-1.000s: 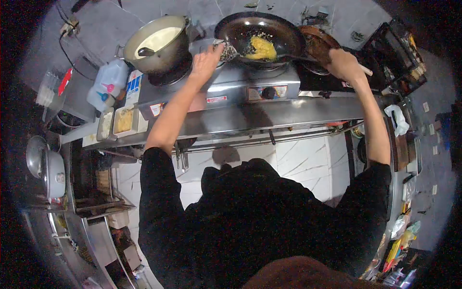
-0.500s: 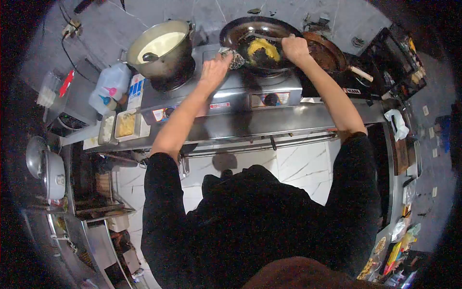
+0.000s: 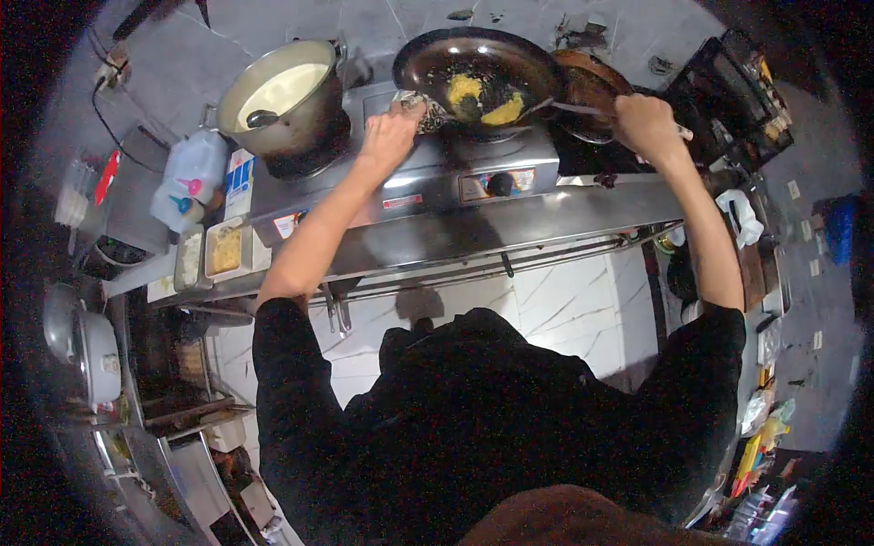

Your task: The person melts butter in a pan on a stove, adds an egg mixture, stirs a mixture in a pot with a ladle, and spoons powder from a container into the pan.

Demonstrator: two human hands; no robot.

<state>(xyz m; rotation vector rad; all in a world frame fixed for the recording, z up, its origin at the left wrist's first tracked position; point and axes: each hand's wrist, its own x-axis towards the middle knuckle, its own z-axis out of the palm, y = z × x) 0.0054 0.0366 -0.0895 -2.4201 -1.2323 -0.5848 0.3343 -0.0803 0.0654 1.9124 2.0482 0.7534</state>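
A dark wok (image 3: 419, 68) sits on the stove, tilted towards me, with yellow egg-like food (image 3: 465, 89) in separate clumps inside. My left hand (image 3: 390, 132) is closed at the wok's left rim, gripping a patterned cloth (image 3: 430, 113) pressed against it. My right hand (image 3: 646, 127), off the wok's right side, is wrapped round a long-handled spatula (image 3: 583, 109). Its thin shaft slants over the right rim to the food; its head is hard to make out.
Left of the wok stands a deep pot (image 3: 305, 123) of pale liquid with a ladle (image 3: 262, 118). A brown pan (image 3: 592, 77) is behind my right hand. Metal trays (image 3: 228, 247), a plastic jug (image 3: 193, 164) and a carton (image 3: 239, 185) line the counter's left end.
My right hand has moved right and slightly down, drawing the spatula towards the wok's right rim. The food has gone from one curved mass to separate clumps. My left hand keeps its grip.
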